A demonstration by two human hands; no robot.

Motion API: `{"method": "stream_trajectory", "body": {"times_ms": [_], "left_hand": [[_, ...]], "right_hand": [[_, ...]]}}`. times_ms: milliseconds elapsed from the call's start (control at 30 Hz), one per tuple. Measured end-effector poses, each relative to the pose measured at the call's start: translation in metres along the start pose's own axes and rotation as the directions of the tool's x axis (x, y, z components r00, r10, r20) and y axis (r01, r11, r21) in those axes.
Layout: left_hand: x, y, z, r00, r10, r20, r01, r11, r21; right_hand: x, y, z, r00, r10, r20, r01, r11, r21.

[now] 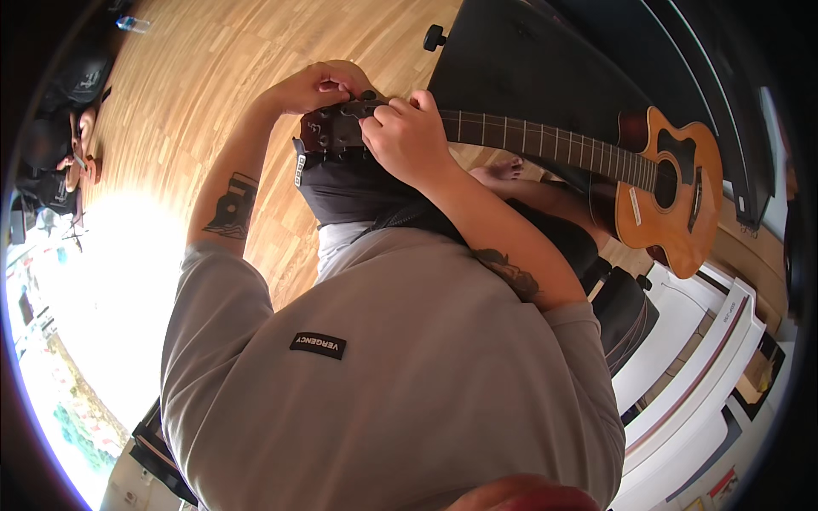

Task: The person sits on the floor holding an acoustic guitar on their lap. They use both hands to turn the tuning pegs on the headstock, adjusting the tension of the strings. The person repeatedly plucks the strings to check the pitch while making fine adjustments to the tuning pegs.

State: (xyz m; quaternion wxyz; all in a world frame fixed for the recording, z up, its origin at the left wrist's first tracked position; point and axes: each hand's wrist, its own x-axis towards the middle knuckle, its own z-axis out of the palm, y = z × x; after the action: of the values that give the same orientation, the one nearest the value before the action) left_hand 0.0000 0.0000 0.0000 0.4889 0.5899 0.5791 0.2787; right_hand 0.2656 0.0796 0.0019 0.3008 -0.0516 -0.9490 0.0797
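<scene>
An acoustic guitar (626,204) lies across my lap, its orange-brown body to the right and its dark headstock (317,129) to the left. At the far edge of the headstock, my left hand (328,85) is closed, fingertips pinched beside the black tuning pegs (369,95). My right hand (403,136) is closed too, fingers curled over the nut end of the neck (511,134). Whatever thin thing either hand grips is too small to make out. Several strings run along the fretboard toward the round sound hole (665,183).
A large black panel (528,72) with a black knob (434,37) stands beyond the neck. White keyboard-like instruments (694,366) are at the right. Wood floor (213,60) spreads at the far left, with a plastic bottle (133,24) and another person (72,153). Bright window light comes from the left.
</scene>
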Motion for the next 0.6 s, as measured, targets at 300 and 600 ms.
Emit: {"method": "stream_trajectory", "body": {"times_ms": [300,600], "left_hand": [[0.006,0.011,0.006,1.000,0.019,0.023,-0.018,0.999,-0.050],[0.002,0.010,0.015,0.996,0.020,-0.083,-0.026,0.996,-0.081]], "right_hand": [[0.001,0.003,-0.013,1.000,-0.020,-0.021,0.019,0.999,-0.037],[-0.001,0.003,-0.010,1.000,-0.004,-0.008,0.004,1.000,-0.012]]}}
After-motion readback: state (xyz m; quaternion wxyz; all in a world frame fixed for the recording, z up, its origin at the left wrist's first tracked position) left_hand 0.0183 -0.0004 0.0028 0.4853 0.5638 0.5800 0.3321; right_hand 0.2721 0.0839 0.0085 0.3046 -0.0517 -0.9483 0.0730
